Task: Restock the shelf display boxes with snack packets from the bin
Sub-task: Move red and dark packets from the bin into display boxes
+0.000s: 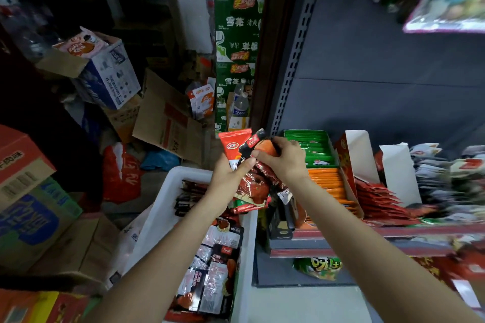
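- Left hand (227,175): raised above the far end of the bin, fingers wrapped around a mixed bunch of snack packets (250,189), red and foil-backed, fanned out toward 5 o'clock
- Right hand (284,159): at 3 o'clock of the left hand and touching the same bunch, thumb and fingers pinching one black-and-orange packet (256,143) at its top
- White bin (168,191): at 6 o'clock of the hands, holding more loose packets (210,265) in dark and silver wrappers
- Shelf (367,235): at 3 o'clock of the bin; display boxes stand side by side with green packets (312,147), orange packets (328,183) and red packets (378,199)
- Cardboard cartons (168,115): piled on the floor from 9 to 12 o'clock of the bin
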Motion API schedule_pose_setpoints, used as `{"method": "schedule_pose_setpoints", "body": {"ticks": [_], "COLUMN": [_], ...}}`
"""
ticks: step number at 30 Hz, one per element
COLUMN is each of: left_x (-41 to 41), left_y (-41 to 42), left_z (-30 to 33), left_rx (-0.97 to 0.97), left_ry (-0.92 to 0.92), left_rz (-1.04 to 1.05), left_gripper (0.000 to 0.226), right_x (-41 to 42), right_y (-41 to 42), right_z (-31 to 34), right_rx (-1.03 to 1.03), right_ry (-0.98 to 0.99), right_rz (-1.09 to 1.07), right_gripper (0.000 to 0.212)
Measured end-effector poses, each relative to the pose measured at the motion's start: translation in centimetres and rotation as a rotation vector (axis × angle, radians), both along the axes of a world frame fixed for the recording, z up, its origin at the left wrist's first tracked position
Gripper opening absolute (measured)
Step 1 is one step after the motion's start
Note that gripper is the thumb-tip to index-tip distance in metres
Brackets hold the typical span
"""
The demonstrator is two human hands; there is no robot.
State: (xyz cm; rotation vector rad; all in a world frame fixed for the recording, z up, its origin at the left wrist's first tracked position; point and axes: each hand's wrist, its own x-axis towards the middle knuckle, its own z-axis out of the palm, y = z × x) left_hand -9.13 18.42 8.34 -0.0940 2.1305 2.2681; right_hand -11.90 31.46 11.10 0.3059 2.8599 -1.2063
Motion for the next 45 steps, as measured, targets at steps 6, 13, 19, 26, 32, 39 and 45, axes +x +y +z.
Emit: {"method": "schedule_pose_setpoints", "body": {"ticks": [6, 13, 19, 26, 32, 39, 45], "left_x": [-1.1, -2.7, -4.7, -3.7, -3.4, -4.8, -5.0], "left_y": [5.1, 13.4, 19.6, 24.4, 25.8, 29.4, 30.8], "left_z": [1.5, 2.9, 3.8, 5.4, 5.3, 4.4, 0.6], "left_rx": [-0.015, -0.101, -0.662, -0.76, -0.577, -0.458, -0.379], "left_ry": [-0.079, -0.077, 0.252, 0.318, 0.166, 0.175, 0.114], "left_rz": [-0.035, -0.023, 0.03, 0.236, 0.224, 0.167, 0.185], "left_gripper": [0.008, 0.018, 0.027, 0.008, 0.01, 0.009, 0.013], "right_x": [0.5, 1.2, 0.2, -1.4, -1.5, -1.2, -1.0], "right_y": [7.4, 18.6, 28.0, 32.3, 34.2, 36.5, 37.1], "right_z": [0.8, 2.8, 4.6, 3.7, 1.9, 2.2, 1.4], "right_rx": [-0.605, -0.792, -0.587, -0.378, -0.601, -0.685, -0.69], "right_ry": [-0.078, 0.02, 0.268, 0.37, 0.268, 0.279, 0.253], "right_rz": [-0.198, -0.262, -0.227, -0.156, -0.209, -0.225, -0.216], "right_gripper": [0.037, 0.008, 0.012, 0.003, 0.013, 0.012, 0.007]}}
